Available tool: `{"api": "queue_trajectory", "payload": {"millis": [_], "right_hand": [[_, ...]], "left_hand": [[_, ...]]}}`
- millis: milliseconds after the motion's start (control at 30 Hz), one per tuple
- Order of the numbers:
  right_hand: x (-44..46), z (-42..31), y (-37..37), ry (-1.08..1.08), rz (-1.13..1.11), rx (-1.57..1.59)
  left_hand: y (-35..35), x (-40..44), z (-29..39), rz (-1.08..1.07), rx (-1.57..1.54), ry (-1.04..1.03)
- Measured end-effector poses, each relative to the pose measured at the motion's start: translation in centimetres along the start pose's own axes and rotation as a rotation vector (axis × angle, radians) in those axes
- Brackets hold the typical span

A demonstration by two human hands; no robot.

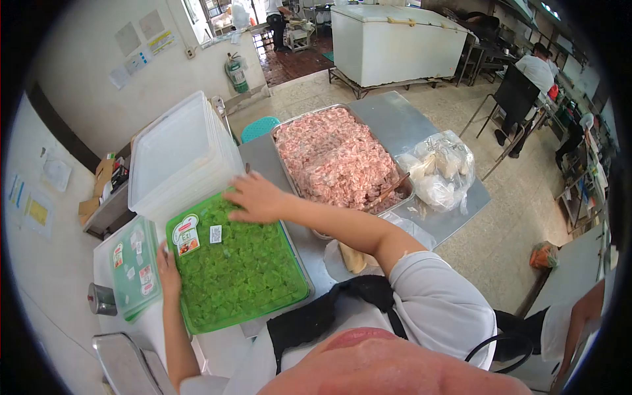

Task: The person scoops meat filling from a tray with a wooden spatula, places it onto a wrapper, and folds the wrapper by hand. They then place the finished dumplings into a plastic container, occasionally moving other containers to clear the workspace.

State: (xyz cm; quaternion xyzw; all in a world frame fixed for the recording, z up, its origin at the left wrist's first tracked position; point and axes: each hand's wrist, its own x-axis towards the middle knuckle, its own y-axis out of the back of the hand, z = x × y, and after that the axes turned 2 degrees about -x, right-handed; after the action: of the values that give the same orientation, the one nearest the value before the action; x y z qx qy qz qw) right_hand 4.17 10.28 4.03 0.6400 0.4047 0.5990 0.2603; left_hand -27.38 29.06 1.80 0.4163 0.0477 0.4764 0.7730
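Observation:
Green pieces fill a shallow box with a green rim and a clear cover (237, 270), which bears a brand label and a small white sticker. My right hand (255, 199) rests on the far edge of this box, fingers spread. At the box's left edge is my left hand (168, 266), its fingers partly hidden and the grip hard to make out. Beyond and to the right, a large metal tray (284, 161) holds a heap of pink minced meat (339, 155), with a brown handle sticking out at its near right corner.
Stacked clear lids (178, 155) stand behind the box. Green-tinted lids (137, 263) and a metal cup (102, 299) lie left. A plastic bag of pale pieces (441, 168) sits on the metal table (395, 118). A person (536, 72) sits far right; another stands near right.

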Motion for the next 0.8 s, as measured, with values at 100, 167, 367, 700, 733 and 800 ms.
{"api": "queue_trajectory", "payload": {"millis": [100,167,367,700,733,800], "right_hand": [[-4.5,-5.6,2.1,0.152,-0.1,0.109],[-7.2,-9.3,4.5,0.263,-0.232,0.203],[-9.2,-12.1,6.4,0.417,-0.412,0.209],[-9.6,-12.9,5.8,0.257,-0.293,0.301],[-9.9,-12.2,5.6,0.256,-0.295,0.309],[-10.7,-10.6,5.4,0.094,0.133,0.266]], "left_hand": [[2.4,-6.9,3.0,-0.08,-0.141,0.067],[3.6,-10.1,4.5,-0.115,0.116,0.06],[2.8,-11.7,5.8,0.049,-0.141,0.127],[2.2,-11.9,3.4,0.113,-0.365,0.188],[2.2,-11.9,2.8,0.123,-0.522,0.256],[2.4,-12.2,2.4,0.126,-0.667,0.313]]}}
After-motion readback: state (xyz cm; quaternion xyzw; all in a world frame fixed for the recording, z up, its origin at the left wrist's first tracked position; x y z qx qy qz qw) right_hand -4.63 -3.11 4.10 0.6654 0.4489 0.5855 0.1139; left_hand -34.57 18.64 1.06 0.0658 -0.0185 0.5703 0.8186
